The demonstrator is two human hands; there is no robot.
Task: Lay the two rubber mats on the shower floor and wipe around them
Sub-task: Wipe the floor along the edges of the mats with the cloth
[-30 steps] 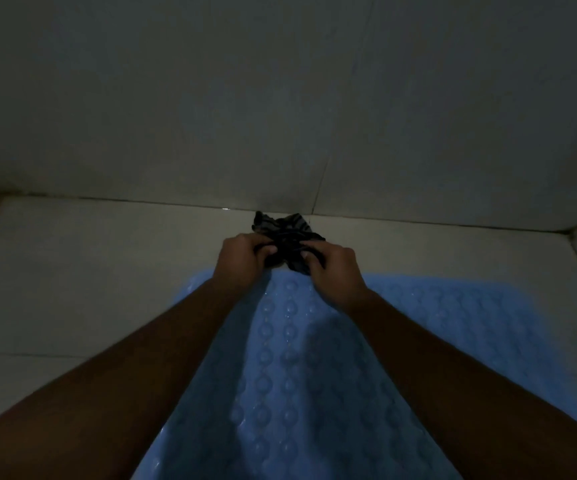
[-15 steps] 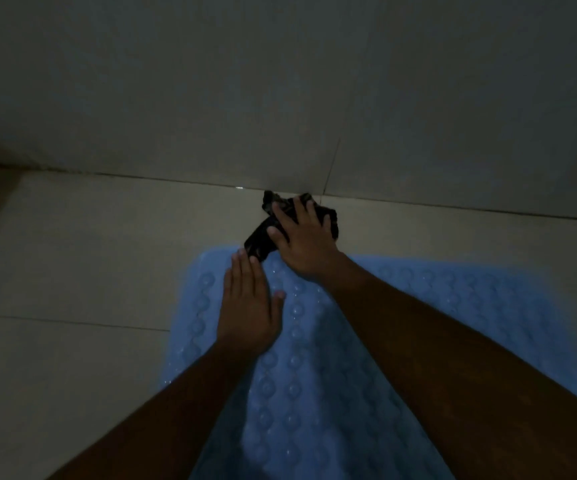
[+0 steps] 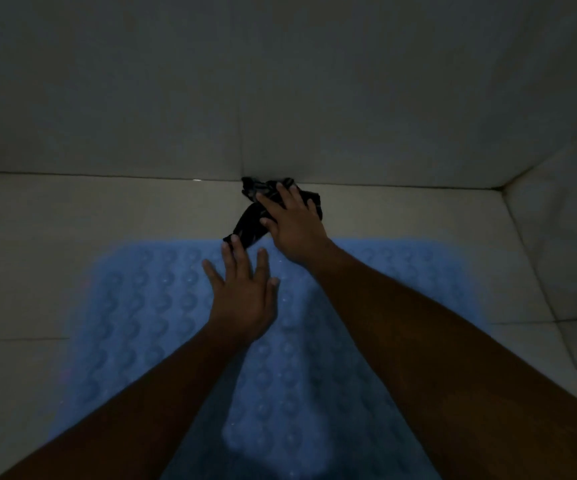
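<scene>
A light blue rubber mat (image 3: 148, 306) with rows of round bumps lies flat on the pale tiled shower floor (image 3: 55, 216). Only one mat shows. A dark striped cloth (image 3: 250, 221) lies crumpled on the floor between the mat's far edge and the wall. My right hand (image 3: 292, 225) presses flat on the cloth, fingers spread over it. My left hand (image 3: 243, 292) rests palm down on the mat with fingers apart, its fingertips close to the cloth's near end.
The tiled wall (image 3: 280, 91) rises straight behind the cloth. A side wall (image 3: 564, 237) meets it in a corner at the right. Bare floor tiles lie left of the mat and in a narrow strip along the far wall.
Both hands first bunched the cloth together. My left hand let go and came down flat on the mat, while my right hand spread over the cloth near the wall.
</scene>
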